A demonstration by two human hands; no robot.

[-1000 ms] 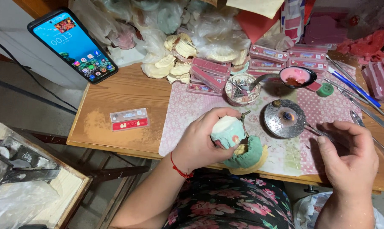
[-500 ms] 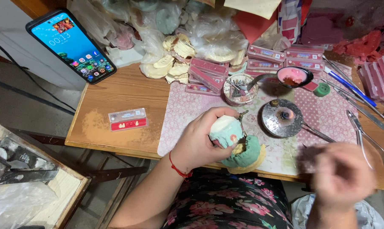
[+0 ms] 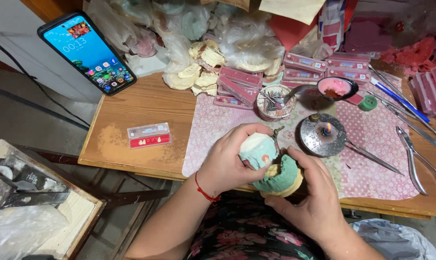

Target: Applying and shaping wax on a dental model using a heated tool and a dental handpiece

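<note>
Fingers of my left hand (image 3: 230, 159) are clamped round the green-and-cream mould (image 3: 271, 166) at the table (image 3: 131, 120) edge; my right hand (image 3: 314, 192) cups its lower half, fingers curled on it. Burner (image 3: 322, 135) with small flame stands just beside; pliers (image 3: 418, 161) lie well apart.

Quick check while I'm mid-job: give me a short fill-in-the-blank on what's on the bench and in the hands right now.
1. Both the left hand and the right hand hold the green and cream plaster model at the table's ____ edge.
2. The round metal burner has a small ____ lit at its middle.
3. The smartphone leans at the far left with its screen ____.
4. The metal pliers lie to the ____ of the burner.

Missing words: near; flame; on; right
</note>
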